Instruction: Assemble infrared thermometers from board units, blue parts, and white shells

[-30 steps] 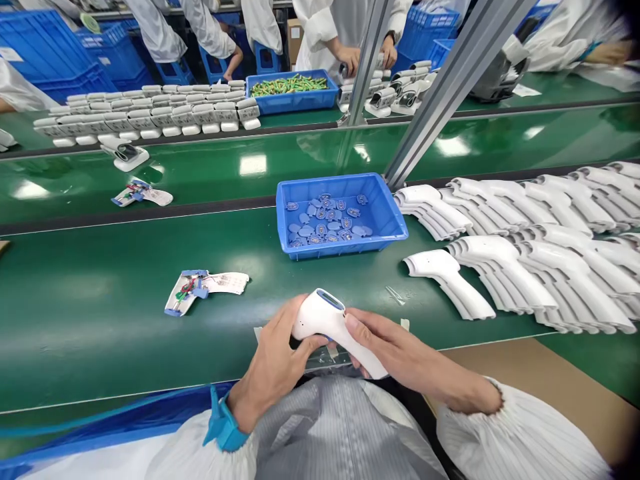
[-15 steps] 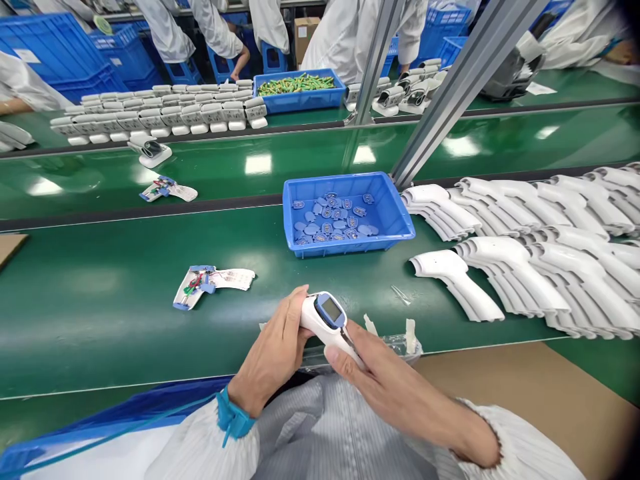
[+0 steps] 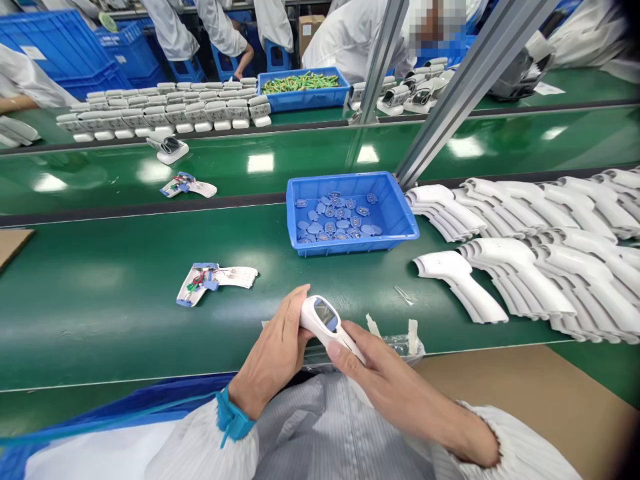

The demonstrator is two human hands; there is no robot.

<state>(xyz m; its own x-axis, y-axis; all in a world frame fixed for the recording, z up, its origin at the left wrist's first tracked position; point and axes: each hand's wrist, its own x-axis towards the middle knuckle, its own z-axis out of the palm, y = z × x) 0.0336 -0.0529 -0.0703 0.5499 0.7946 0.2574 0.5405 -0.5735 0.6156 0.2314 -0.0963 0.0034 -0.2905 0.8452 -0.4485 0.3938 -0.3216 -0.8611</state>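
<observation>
Between my two hands is a white infrared thermometer with a blue-framed display, held just above the bench's front edge. My left hand wraps around its head end, the fingers partly hidden behind it. My right hand closes around the handle, thumb across the near side. Further left on the green bench lies an open thermometer half-shell with wires and blue parts inside. Beyond my hands stands a blue bin holding several small blue display-frame pieces.
Rows of white shell halves are stacked on the right. A moving-belt strip behind carries another open half-shell and a white device on a base. A slanted metal post rises behind the bin. Co-workers in white coats sit opposite.
The thermometer has turned slightly in my hands, its handle now looking more closed up. On the far strip, the half-shell and the white device have shifted right. A person opposite has leaned down.
</observation>
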